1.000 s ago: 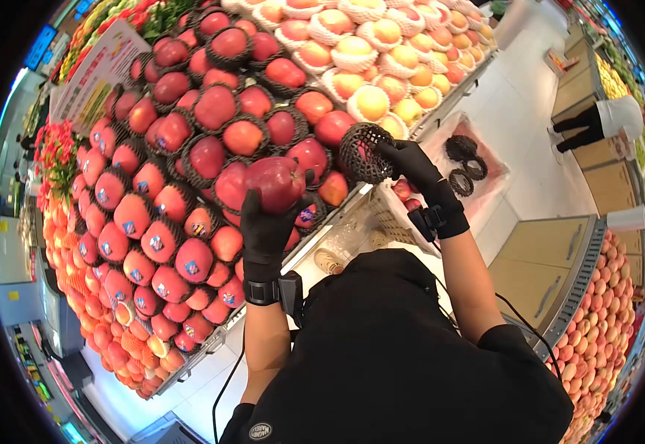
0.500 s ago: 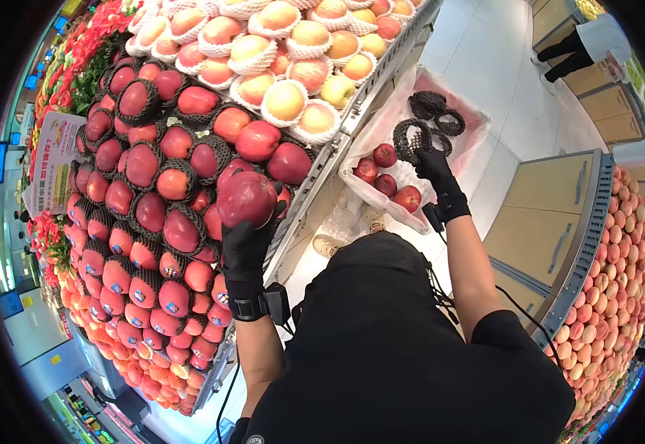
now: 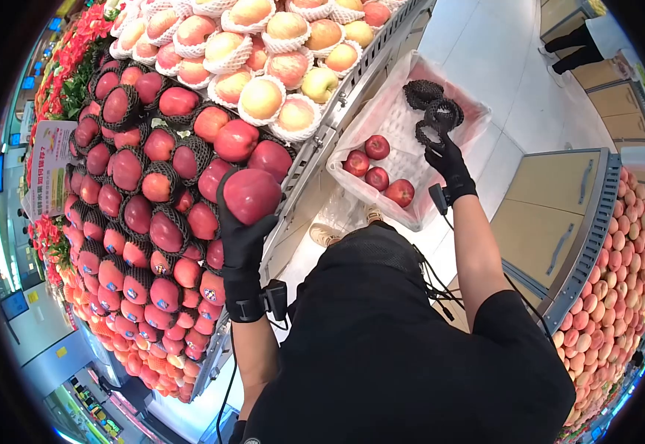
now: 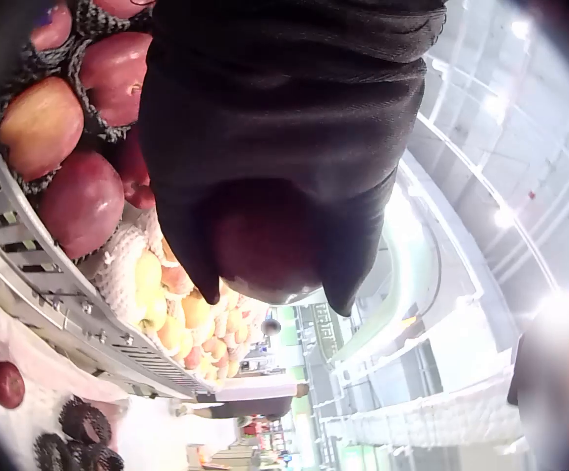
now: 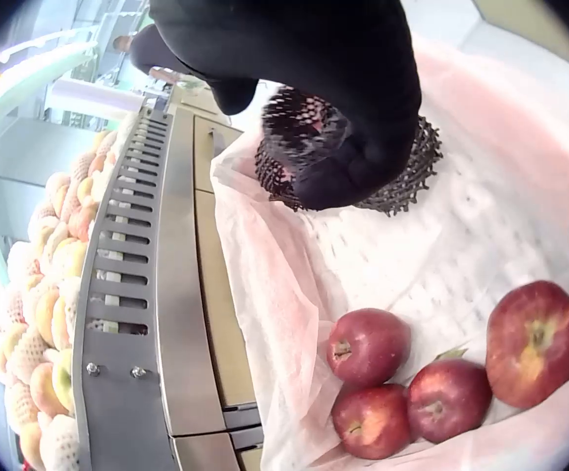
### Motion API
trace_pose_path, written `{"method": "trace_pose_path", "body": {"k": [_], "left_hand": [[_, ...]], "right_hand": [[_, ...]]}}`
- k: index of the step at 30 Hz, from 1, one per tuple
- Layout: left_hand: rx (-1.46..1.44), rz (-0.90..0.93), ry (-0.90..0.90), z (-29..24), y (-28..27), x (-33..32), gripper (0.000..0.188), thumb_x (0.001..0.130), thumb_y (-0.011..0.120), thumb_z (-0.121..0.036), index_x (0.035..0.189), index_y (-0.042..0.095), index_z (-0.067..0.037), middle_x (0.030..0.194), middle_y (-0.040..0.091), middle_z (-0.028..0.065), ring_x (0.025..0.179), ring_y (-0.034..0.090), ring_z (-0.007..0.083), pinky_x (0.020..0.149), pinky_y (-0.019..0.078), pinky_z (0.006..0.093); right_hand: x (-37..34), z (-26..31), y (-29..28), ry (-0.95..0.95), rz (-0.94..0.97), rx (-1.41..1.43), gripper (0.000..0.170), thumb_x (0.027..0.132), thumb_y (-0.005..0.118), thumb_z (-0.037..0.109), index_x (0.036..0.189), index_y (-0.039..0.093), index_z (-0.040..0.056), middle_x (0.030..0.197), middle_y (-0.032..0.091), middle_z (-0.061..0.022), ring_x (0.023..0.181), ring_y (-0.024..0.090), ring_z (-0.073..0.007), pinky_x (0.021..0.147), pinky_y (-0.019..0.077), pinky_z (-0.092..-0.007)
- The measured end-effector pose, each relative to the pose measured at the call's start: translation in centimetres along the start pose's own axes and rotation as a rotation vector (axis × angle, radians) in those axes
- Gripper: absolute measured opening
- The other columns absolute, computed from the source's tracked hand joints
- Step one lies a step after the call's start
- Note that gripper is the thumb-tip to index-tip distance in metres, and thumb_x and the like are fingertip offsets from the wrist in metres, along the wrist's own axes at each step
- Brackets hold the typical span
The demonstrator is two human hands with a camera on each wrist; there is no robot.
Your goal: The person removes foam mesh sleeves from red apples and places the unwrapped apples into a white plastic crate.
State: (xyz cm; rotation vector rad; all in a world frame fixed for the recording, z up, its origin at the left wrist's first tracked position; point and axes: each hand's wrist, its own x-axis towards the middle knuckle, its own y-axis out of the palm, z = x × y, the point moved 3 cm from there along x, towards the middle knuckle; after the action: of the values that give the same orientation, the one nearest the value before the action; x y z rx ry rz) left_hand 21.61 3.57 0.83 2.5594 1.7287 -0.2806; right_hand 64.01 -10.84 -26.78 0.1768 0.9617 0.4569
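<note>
In the head view, my gloved left hand (image 3: pixel 242 248) holds a large bare red apple (image 3: pixel 252 196) above the apple display. The left wrist view shows that apple (image 4: pixel 270 240) shaded between thumb and fingers. My gloved right hand (image 3: pixel 450 166) is over the lined crate (image 3: pixel 333 164), its curled fingers on a black foam net (image 3: pixel 430 133). In the right wrist view, that net (image 5: pixel 302 128) lies between thumb and fingers, and part of it is hidden by the right hand (image 5: pixel 314 59). More black nets (image 3: pixel 422 94) lie beside it.
Several bare red apples (image 3: pixel 377 177) lie at the crate's near end. The display's metal edge (image 3: pixel 315 155) runs between the hands. Netted red apples (image 3: pixel 126 169) and white-netted apples (image 3: pixel 261 98) fill the stand. Wooden cabinets (image 3: pixel 537 229) stand right.
My right hand has carried the black net from the display's edge down to the nets in the crate. The left hand keeps its apple, now lower in the palm. The view has shifted toward the crate.
</note>
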Motion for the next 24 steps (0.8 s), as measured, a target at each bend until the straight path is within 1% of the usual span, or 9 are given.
{"method": "trace_pose_path", "body": {"k": [5,7,15,17,18,20,22,23,24], "left_hand": [[0.272,0.002,0.187,-0.3,2.4,1.3,0.099,0.052,0.088,-0.009,0.136,0.035,-0.009,0.132,0.043,0.0117,0.121,0.045,0.0245,0.102,0.0396,0.0371],[0.377,0.003,0.261,-0.2,3.3,1.7,0.099,0.052,0.089,-0.011,0.135,0.035,-0.008,0.132,0.043,0.0121,0.122,0.045,0.0249,0.102,0.0394,0.0374],[0.453,0.025,0.176,1.6,6.0,2.9,0.099,0.052,0.089,-0.014,0.135,0.035,-0.006,0.126,0.047,0.0135,0.117,0.047,0.0249,0.1,0.0414,0.0381],[0.42,0.06,0.189,2.3,6.7,3.2,0.099,0.051,0.089,-0.014,0.134,0.036,-0.005,0.122,0.05,0.014,0.115,0.05,0.0262,0.098,0.0425,0.039],[0.383,0.088,0.2,2.8,7.0,3.3,0.098,0.051,0.089,-0.013,0.134,0.037,-0.005,0.121,0.051,0.0142,0.113,0.051,0.0271,0.098,0.0427,0.0393],[0.417,0.121,0.273,3.7,7.4,3.6,0.094,0.052,0.088,-0.012,0.132,0.039,-0.005,0.12,0.052,0.0138,0.112,0.053,0.0272,0.097,0.0435,0.0392],[0.559,0.133,0.395,4.4,7.6,3.7,0.09,0.053,0.087,-0.011,0.13,0.041,-0.004,0.119,0.053,0.0127,0.111,0.053,0.0255,0.096,0.0446,0.0385],[0.619,0.129,0.45,4.4,7.8,3.8,0.087,0.054,0.086,-0.011,0.13,0.044,-0.004,0.123,0.053,0.0144,0.113,0.053,0.0272,0.096,0.0448,0.0388],[0.609,0.117,0.469,4.5,7.9,3.7,0.088,0.054,0.086,-0.011,0.131,0.043,-0.004,0.124,0.053,0.0146,0.113,0.053,0.0275,0.096,0.0447,0.0392]], "right_hand": [[2.3,-1.0,0.6,0.083,0.163,-0.362,0.031,0.09,0.057,0.03,0.109,0.06,0.0056,0.091,0.065,-0.0103,0.075,0.064,-0.0247,0.068,0.0556,-0.0348],[0.0,-1.0,3.3,0.043,0.389,-0.468,0.032,0.092,0.055,0.029,0.112,0.061,0.0056,0.097,0.067,-0.0107,0.08,0.065,-0.0221,0.072,0.0549,-0.0317],[-11.9,0.4,17.1,-0.077,0.883,-0.781,0.037,0.091,0.06,0.028,0.12,0.06,0.0047,0.103,0.066,-0.0048,0.085,0.064,-0.0159,0.078,0.0531,-0.0288],[-15.4,0.5,19.3,-0.043,1.025,-0.816,0.044,0.09,0.062,0.026,0.129,0.053,0.0068,0.118,0.059,-0.0075,0.094,0.062,-0.0146,0.081,0.0526,-0.0286],[-15.6,-0.3,20.1,-0.15,1.159,-0.825,0.052,0.088,0.064,0.026,0.134,0.048,0.0081,0.125,0.055,-0.0099,0.098,0.06,-0.0147,0.082,0.0522,-0.0281],[-17.0,-1.8,21.0,-0.188,1.18,-0.859,0.06,0.085,0.068,0.024,0.137,0.044,0.0064,0.123,0.054,-0.0101,0.099,0.059,-0.0152,0.082,0.0521,-0.0279],[-18.2,-3.5,22.0,-0.378,1.272,-0.769,0.069,0.081,0.072,0.024,0.139,0.039,0.0046,0.122,0.054,-0.0097,0.103,0.057,-0.0155,0.086,0.0498,-0.0292],[-20.2,-2.8,22.2,-0.301,1.219,-0.893,0.08,0.078,0.075,0.025,0.142,0.032,0.0029,0.131,0.049,-0.0121,0.121,0.047,-0.0175,0.1,0.0422,-0.0313],[-20.4,-3.2,22.5,-0.37,1.231,-0.872,0.082,0.076,0.077,0.026,0.141,0.032,0.0027,0.132,0.048,-0.0119,0.121,0.046,-0.0178,0.102,0.0407,-0.0319]]}}
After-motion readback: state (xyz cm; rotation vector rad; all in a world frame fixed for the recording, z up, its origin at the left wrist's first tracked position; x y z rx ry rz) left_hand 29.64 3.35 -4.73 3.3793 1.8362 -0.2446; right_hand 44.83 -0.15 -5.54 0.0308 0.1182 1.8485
